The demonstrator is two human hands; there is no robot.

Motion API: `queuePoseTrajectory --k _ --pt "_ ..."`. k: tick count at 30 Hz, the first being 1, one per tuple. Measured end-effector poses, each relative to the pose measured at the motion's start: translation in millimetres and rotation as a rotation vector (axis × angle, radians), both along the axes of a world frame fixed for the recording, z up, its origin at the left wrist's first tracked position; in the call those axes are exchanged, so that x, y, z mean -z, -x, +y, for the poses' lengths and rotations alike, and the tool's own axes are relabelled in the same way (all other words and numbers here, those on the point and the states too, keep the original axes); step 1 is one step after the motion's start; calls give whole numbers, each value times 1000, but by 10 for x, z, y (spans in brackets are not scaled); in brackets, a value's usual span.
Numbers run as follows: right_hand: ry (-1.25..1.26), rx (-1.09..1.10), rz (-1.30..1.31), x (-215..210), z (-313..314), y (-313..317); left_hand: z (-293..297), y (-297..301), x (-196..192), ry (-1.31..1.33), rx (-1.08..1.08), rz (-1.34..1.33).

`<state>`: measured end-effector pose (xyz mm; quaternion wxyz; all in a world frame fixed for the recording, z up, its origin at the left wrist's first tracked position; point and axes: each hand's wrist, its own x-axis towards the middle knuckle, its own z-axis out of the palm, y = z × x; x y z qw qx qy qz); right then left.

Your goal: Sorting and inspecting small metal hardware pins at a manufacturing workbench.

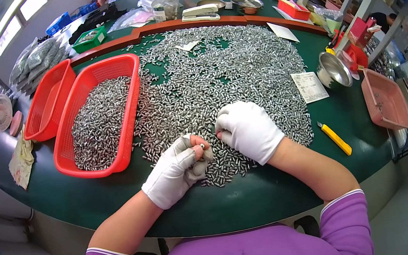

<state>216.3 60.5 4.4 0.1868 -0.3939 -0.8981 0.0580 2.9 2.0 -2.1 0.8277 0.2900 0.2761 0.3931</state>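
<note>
While the left hand (178,169) pinches one metal piece (202,146), the right hand (247,127) curls at two o'clock. Its fingertips being hidden, I cannot tell its hold.

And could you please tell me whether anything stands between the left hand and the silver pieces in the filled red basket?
Yes: the right wall of the filled red basket stands between the left hand and the silver pieces inside. Loose pieces also lie outside that wall, on the hand's side.
</note>
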Motion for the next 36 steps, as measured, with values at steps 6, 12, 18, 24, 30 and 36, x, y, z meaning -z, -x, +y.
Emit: queuePoseTrajectory --k 6,12,18,24,30,36 --pt "-42 76 -41 -147 -33 -59 6 53 46 3 13 -93" --pt "124 115 -210 -216 -79 -124 5 38 4 60 -35 -64" --pt "91 58 -128 -101 -40 -71 32 57 64 45 -36 -88" --pt "-37 -8 108 -180 -22 -36 31 42 41 54 -21 -96" --pt "48 -143 396 -290 -126 51 30 27 39 58 15 -52" --pt "-150 -197 224 -385 -214 112 -13 19 7 11 37 30"
